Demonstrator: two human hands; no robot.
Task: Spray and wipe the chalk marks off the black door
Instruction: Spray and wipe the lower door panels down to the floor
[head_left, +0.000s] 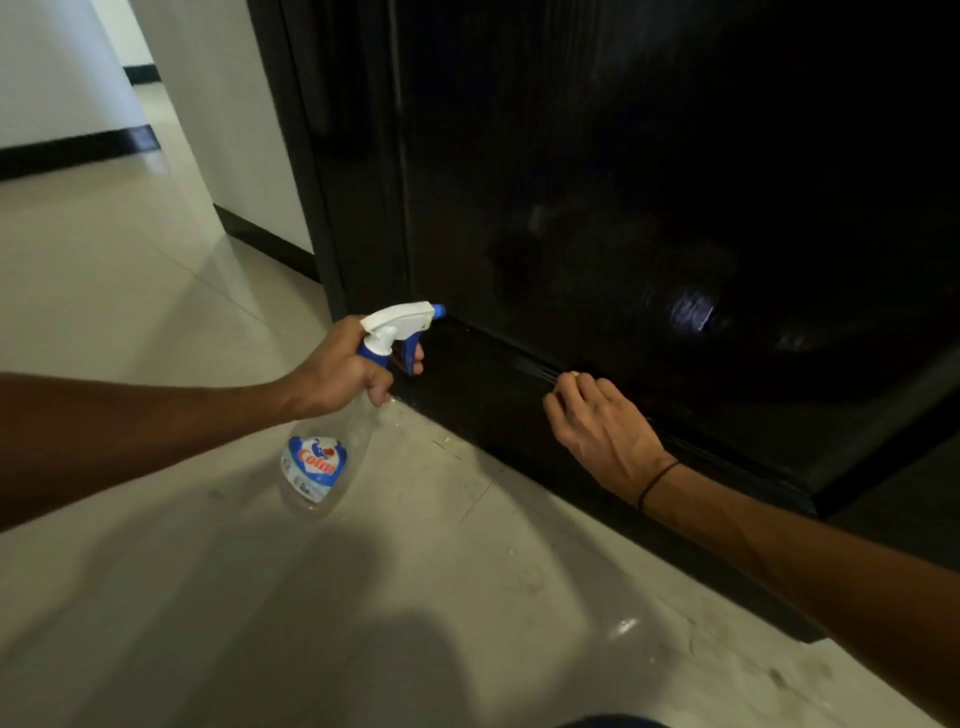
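Note:
The black door (649, 171) fills the upper right, glossy, with a faint whitish smear low on its panel. My left hand (337, 371) grips the neck of a clear spray bottle (319, 467) with a white and blue trigger head, one finger on the trigger, nozzle pointing at the door's lower left corner. My right hand (602, 426) rests with curled fingers against the ledge of the door's bottom rail. A small light-coloured bit shows at its fingertips; I cannot tell what it is.
A pale tiled floor (156, 286) stretches left and below, dusty with white specks along the door's foot. A white wall (228, 130) with black skirting stands left of the dark door frame (311, 156). A corridor opens at the far left.

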